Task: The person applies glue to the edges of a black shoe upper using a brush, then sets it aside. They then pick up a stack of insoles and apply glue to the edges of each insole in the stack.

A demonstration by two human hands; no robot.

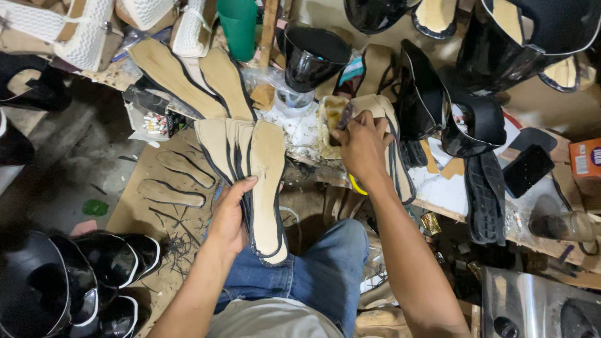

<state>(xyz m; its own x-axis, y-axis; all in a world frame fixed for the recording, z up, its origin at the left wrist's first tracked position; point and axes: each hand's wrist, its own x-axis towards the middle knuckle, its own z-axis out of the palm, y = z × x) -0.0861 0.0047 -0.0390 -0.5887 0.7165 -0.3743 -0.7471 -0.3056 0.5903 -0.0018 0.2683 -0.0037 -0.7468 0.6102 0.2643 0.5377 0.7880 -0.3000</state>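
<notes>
My left hand point(228, 216) grips a fanned stack of tan shoe insoles point(250, 166) edged in black, held above my knee in blue jeans. My right hand point(362, 147) reaches forward to a glue-smeared tray point(328, 122) on the workbench, its fingers closed on a small dark brush point(344, 117) whose tip is in the tray. A further pile of tan insoles point(389, 134) lies just right of that hand.
More insoles point(188, 78) lie at the back left beside a green cup point(239, 25). Glossy black shoe uppers point(482, 122) crowd the right side and lower left point(75, 275). A black phone point(528, 169) and an orange box point(585, 158) sit at the right. Cardboard with insole outlines point(172, 181) covers the floor.
</notes>
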